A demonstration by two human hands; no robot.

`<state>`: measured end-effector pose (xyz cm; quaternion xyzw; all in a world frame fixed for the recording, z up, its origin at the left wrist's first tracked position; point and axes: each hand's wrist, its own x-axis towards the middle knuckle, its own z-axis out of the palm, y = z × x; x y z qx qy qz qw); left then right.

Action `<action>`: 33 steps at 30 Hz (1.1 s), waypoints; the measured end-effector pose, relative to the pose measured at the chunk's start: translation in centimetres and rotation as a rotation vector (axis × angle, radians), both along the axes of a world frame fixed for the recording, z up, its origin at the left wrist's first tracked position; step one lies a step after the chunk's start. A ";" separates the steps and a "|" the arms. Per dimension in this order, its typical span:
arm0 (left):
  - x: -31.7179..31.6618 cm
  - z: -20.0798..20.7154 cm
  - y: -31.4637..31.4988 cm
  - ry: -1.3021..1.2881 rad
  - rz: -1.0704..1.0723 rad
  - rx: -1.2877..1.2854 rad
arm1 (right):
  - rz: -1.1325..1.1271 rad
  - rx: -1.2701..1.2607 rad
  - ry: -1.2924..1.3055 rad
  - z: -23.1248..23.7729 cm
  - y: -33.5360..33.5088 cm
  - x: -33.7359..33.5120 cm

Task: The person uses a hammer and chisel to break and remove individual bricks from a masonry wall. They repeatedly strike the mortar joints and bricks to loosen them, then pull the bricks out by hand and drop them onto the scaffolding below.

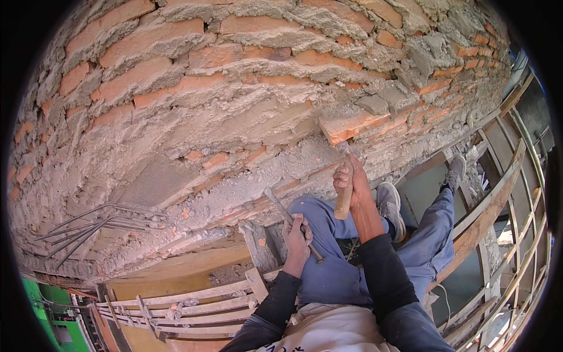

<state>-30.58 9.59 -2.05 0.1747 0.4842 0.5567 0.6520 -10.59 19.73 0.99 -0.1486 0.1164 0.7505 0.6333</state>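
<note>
My left hand [297, 236] is closed round a long metal chisel [278, 203] held over my left thigh. One end of it points up toward the wall's ledge, and the wider end rests near my trouser leg. My right hand [347, 177] grips a wooden-handled hammer [343, 206], its handle hanging down below the fist. The hammer's metal head is mostly hidden and lies close to the underside of a loose-edged orange brick [350, 124]. That brick juts out of the broken wall [246, 111].
Bent steel rods [88, 229] stick out of the ledge [193, 205] at the left. Wooden slats [187, 299] run below it. At the right, a timber plank [492, 205] and bamboo poles [531, 229] form scaffolding, with a drop showing between them.
</note>
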 end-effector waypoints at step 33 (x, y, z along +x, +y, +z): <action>6.6 5.6 2.2 0.086 -0.059 0.029 | 0.105 -0.146 -0.210 -2.7 -8.4 2.3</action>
